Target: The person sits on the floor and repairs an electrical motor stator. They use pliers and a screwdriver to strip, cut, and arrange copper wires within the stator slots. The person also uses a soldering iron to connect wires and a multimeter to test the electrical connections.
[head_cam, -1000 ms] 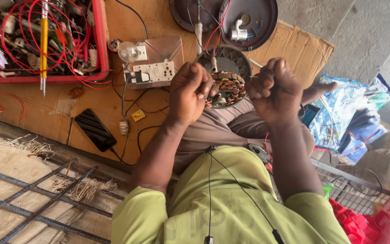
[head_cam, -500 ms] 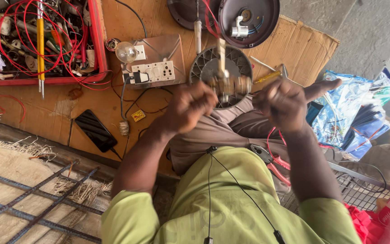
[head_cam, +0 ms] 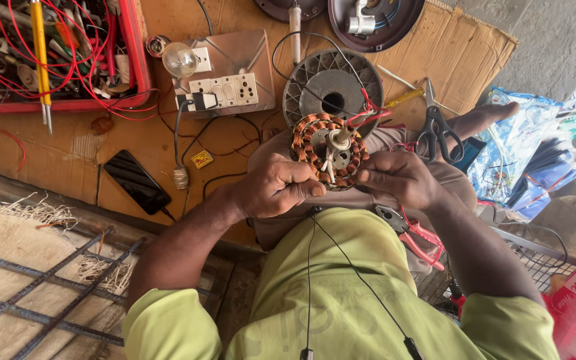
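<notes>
A round motor stator (head_cam: 315,141) wound with copper wire rests on my lap, its shaft pointing up. My left hand (head_cam: 281,187) grips its near-left rim with the fingers curled. My right hand (head_cam: 398,177) pinches the near-right rim beside thin white leads at the centre. Red wires run from the stator toward a grey ribbed fan housing (head_cam: 331,83) just beyond it. Black-handled scissors (head_cam: 438,130) lie on my right thigh.
On the cardboard sheet (head_cam: 168,143) sit a switch-and-socket board (head_cam: 225,90) with a bulb (head_cam: 180,59), a black phone (head_cam: 137,181) and a red tray (head_cam: 135,53) of tools and red wires. Red pliers (head_cam: 411,233) lie by my right hip. Two dark motor covers lie at the top.
Both hands have come down from a raised, pulling pose and now close on the stator's near rim. The view has shifted closer, so the stator shows in full.
</notes>
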